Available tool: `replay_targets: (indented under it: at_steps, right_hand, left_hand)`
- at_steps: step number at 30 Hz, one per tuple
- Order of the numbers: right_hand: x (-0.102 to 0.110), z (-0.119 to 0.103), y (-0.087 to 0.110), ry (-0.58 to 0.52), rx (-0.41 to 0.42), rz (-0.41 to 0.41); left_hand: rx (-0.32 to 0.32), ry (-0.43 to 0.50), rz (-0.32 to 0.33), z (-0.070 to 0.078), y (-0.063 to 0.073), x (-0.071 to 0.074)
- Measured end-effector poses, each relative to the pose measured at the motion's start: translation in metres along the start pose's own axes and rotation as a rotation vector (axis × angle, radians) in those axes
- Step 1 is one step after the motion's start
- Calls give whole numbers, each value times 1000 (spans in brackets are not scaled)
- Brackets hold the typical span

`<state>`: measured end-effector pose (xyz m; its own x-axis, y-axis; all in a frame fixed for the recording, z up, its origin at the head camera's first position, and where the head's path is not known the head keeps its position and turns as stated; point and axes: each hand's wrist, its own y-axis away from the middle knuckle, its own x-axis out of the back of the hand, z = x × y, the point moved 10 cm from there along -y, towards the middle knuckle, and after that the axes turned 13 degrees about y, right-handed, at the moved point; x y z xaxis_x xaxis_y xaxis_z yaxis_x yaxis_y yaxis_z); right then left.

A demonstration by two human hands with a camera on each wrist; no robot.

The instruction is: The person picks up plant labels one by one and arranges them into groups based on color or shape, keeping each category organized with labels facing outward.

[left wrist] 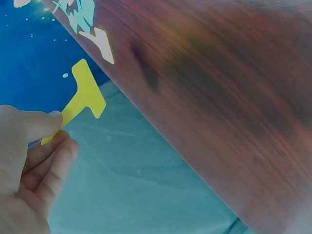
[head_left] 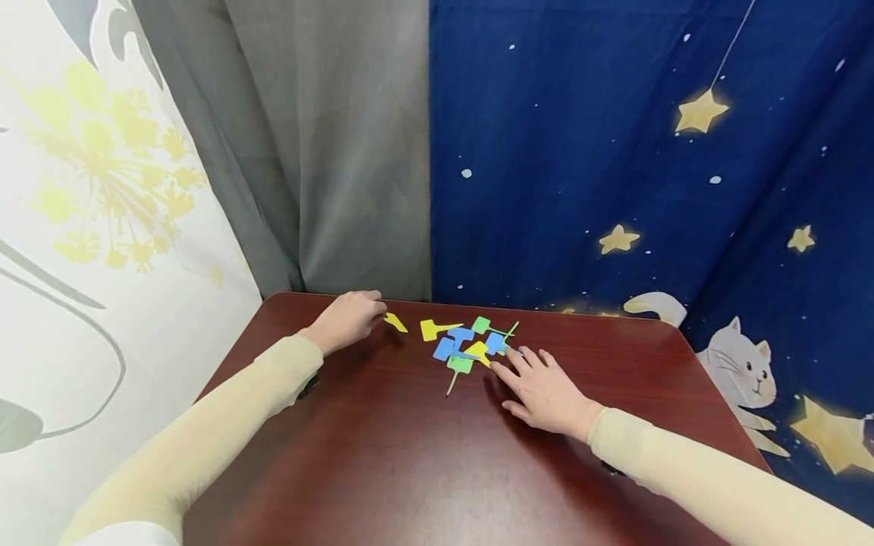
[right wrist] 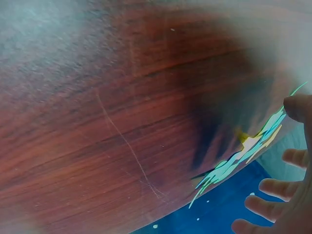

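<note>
My left hand (head_left: 352, 318) pinches the thin stem of a yellow T-shaped plant label (left wrist: 88, 90) between thumb and fingers, holding it above the table at the far left. To the right of it lies a loose pile of plant labels: a yellow one (head_left: 429, 330), blue ones (head_left: 444, 349) and green ones (head_left: 461, 365), several overlapping. My right hand (head_left: 548, 394) is spread with fingers apart at the right side of the pile. Its fingertips are close to a blue label (head_left: 495, 343); whether they touch it I cannot tell.
The dark red-brown wooden table (head_left: 410, 462) has rounded far corners. Behind its far edge hang a grey curtain (head_left: 362, 152) and a blue curtain (head_left: 560, 152) with stars and a cat. A pale patterned wall hanging (head_left: 102, 318) is at the left.
</note>
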<state>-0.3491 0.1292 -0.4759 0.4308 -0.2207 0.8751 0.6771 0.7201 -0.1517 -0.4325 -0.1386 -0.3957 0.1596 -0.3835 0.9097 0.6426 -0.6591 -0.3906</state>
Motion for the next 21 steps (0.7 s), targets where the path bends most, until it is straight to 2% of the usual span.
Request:
replay_targets:
  at_steps: [8, 21]
  right_hand:
    - [0, 5, -15, -29, -14, 27]
    - [5, 2, -49, -40, 19, 63]
  left_hand:
    - [54, -1, 21, -5, 24, 15]
    - [84, -9, 78, -9, 63, 33]
